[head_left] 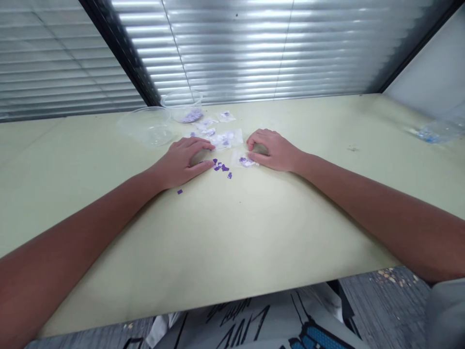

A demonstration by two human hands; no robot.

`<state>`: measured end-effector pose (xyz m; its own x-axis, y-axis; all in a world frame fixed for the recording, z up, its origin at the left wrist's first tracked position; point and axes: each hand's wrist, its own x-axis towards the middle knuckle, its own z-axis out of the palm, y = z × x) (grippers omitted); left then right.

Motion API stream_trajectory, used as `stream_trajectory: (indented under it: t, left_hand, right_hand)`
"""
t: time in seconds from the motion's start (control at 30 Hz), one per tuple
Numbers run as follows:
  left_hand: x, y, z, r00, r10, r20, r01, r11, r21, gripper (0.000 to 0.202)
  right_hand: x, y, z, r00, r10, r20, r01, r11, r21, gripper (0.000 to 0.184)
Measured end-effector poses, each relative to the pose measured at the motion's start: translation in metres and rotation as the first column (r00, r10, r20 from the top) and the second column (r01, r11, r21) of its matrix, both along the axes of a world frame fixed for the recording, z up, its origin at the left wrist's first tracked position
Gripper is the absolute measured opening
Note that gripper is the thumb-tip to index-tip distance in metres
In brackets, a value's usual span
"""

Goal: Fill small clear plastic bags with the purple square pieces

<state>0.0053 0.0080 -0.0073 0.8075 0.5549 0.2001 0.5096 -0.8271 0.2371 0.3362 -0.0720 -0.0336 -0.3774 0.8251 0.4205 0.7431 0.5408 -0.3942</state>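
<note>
My left hand (184, 161) rests on the table, its thumb and fingers apart and nothing visible between them. Small purple paper pieces (223, 167) lie loose by its thumb tip, with one single piece nearer the wrist. My right hand (273, 150) is bent on the table, a gap between its thumb and index finger. Its thumb tip is at a small clear bag (237, 159) holding purple and whitish bits; whether it presses on the bag I cannot tell. Between the hands, farther back, more clear bags (227, 139) with purple bits lie close to the left fingertips.
Behind my left hand stand a clear round tub (181, 104) with purple pieces at its bottom and a clear plastic container or lid (145, 126). A clear plastic bottle (443, 127) lies at the far right. Window blinds (232, 53) line the table's back edge.
</note>
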Motion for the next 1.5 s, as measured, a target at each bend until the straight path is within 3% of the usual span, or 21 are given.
stream_trajectory:
  t: [1.5]
  left_hand:
    - [0.0002,-0.0017,0.0012,1.0,0.002,-0.002,-0.002,1.0,-0.002,0.051]
  right_hand:
    - [-0.0006,-0.0009,0.001,1.0,0.0,0.0,0.0,1.0,-0.011,0.016]
